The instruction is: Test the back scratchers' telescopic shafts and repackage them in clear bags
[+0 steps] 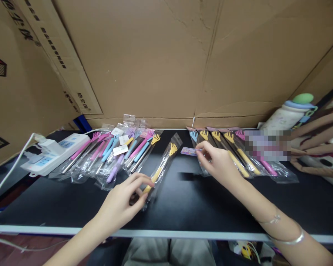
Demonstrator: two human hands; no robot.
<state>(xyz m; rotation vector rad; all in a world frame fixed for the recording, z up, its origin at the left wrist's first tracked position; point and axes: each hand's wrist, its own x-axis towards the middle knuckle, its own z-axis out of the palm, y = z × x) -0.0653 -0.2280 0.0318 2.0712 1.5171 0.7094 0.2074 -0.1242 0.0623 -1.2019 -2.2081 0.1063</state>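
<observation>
My left hand (pixel 130 197) grips a yellow back scratcher (pixel 158 171) in a clear plastic sleeve by its handle end, its claw pointing away from me. My right hand (pixel 212 159) pinches a small purple printed card (pixel 189 151) by its right end, a little above the black tabletop. Left of centre lies a pile of bagged back scratchers (pixel 138 149) in pink, blue, purple and yellow, some with white labels. Behind and beside my right hand, several more bagged back scratchers (pixel 241 160) lie side by side, partly hidden by my hand and forearm.
A white power strip (pixel 58 155) with plugs and a cable sits at the left. Cardboard (pixel 155 66) walls the back and left side. A white bottle (pixel 283 118) with a green top stands at the back right, near beige fabric (pixel 316 144). The table's pale front edge (pixel 161 232) is nearest me.
</observation>
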